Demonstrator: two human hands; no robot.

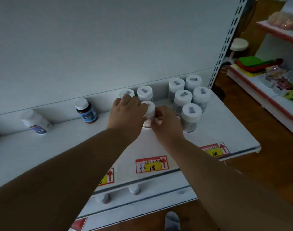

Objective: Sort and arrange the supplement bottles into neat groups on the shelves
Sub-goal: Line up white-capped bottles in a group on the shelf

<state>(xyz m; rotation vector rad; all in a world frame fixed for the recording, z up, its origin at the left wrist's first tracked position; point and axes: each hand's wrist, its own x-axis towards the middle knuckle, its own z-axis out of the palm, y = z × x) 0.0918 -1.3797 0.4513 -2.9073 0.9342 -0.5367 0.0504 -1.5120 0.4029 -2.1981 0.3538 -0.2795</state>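
Observation:
On the white shelf (59, 147), both my hands meet around one white-capped bottle (150, 110) near the middle. My left hand (127, 112) covers its left side and top; my right hand (165, 124) grips its lower right side. Two white-capped bottles (144, 93) stand just behind by the back panel. A tight group of several white-capped bottles (184, 99) stands at the right. A brown bottle with a blue label (86, 111) stands to the left. A white bottle (36, 122) stands farther left, apparently leaning.
Red and yellow price tags (151, 164) line the shelf's front edge. Lower shelves hold more bottles (134, 189). A second shelving unit (267, 84) with packaged goods stands right, across a wooden floor. A round stool (239, 45) stands behind. My foot (172, 220) shows below.

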